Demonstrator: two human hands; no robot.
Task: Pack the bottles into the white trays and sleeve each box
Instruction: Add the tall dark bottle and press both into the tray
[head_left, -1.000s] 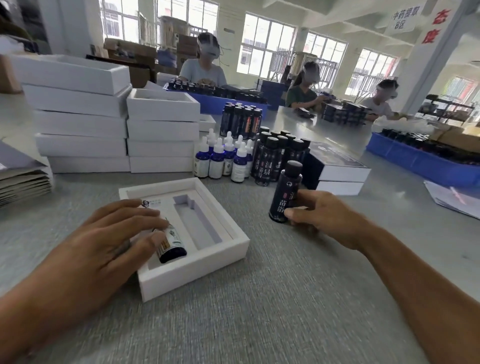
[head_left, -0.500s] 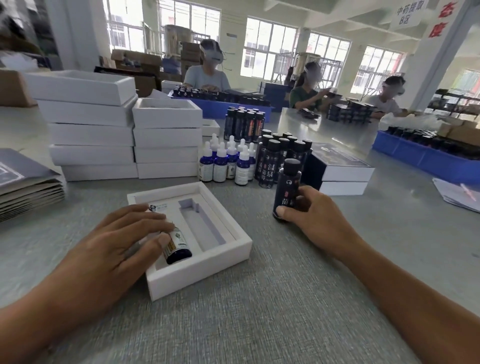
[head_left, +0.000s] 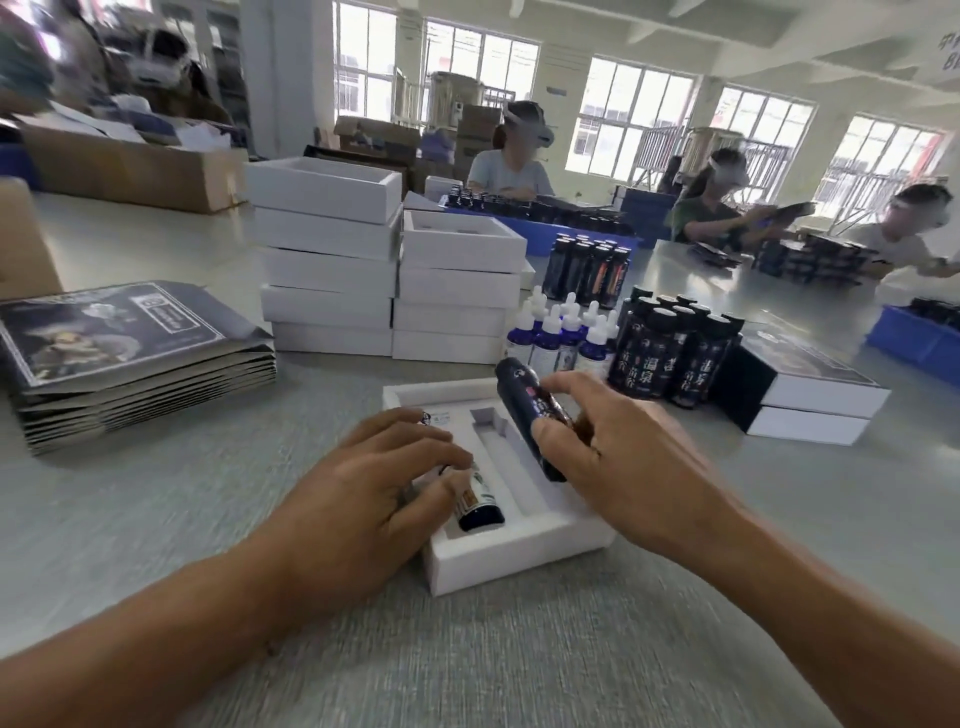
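A white tray (head_left: 519, 551) with cut-out slots lies on the grey table in front of me. A small dark bottle (head_left: 478, 506) lies in its left slot, and my left hand (head_left: 374, 488) rests on it with fingers spread flat. My right hand (head_left: 623, 457) grips a tall black bottle (head_left: 524, 410), tilted almost flat, just above the tray's empty middle slot (head_left: 506, 457). Behind the tray stand several black bottles (head_left: 670, 353) and several white-capped dropper bottles (head_left: 561, 332).
Two stacks of white trays (head_left: 384, 270) rise behind. A pile of dark printed sleeves (head_left: 130, 353) lies at the left. Two sleeved boxes (head_left: 810, 400) sit stacked at the right. A blue bin (head_left: 914, 338) is far right; three people work at the far side.
My right hand lifted the black bottle off the table, carried it left and tipped it over the tray. My left hand stayed on the small bottle. The camera turned left.
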